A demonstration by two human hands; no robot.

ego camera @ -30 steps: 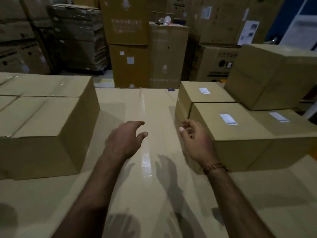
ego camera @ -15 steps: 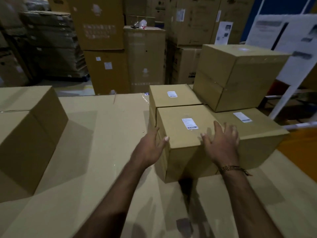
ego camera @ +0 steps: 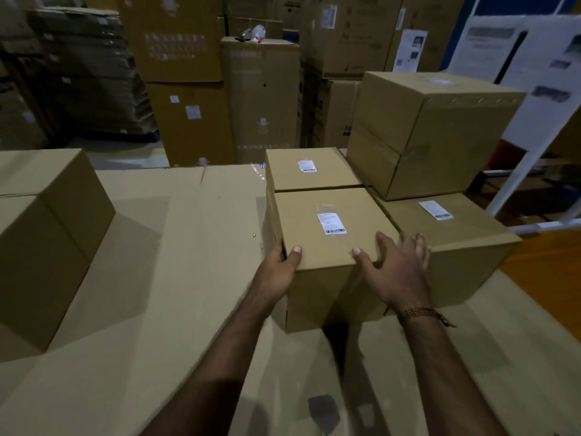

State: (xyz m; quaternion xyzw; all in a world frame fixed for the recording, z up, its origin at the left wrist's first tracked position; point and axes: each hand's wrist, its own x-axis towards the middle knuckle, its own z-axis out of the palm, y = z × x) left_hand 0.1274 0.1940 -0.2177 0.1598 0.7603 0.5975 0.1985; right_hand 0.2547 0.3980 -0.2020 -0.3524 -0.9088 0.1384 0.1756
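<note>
Both hands bracket the labelled box, which sits straight ahead between them: the left hand clasps its near-left corner with thumb on top, while the right hand lies spread, fingers straight, over its near-right edge beside the neighbouring box.

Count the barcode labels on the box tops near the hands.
3: on the near box, on the box behind it, on the box to its right. The stacked box may hide more.
</note>
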